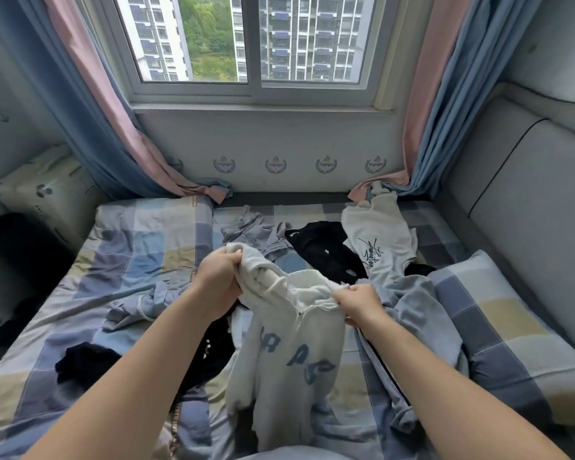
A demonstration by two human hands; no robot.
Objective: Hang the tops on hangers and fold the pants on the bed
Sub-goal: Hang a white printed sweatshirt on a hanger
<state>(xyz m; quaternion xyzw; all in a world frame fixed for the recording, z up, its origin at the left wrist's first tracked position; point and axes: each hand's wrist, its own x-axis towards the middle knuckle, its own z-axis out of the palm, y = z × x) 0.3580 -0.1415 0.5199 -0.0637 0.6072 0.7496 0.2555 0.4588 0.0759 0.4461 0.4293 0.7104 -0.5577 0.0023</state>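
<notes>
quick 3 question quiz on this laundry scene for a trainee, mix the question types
1. True or false: the left hand and the right hand both grip the white hoodie.
2. The lettering on the hoodie's front is: A blue, B red, C green.
3. Fill in: the hoodie's collar closes with a ___.
Key: 1 true; 2 A; 3 zip.

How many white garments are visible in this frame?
2. One white hoodie is held up by the left hand and right hand; one white garment with black script lies far right on the bed. Others may be hidden.
</notes>
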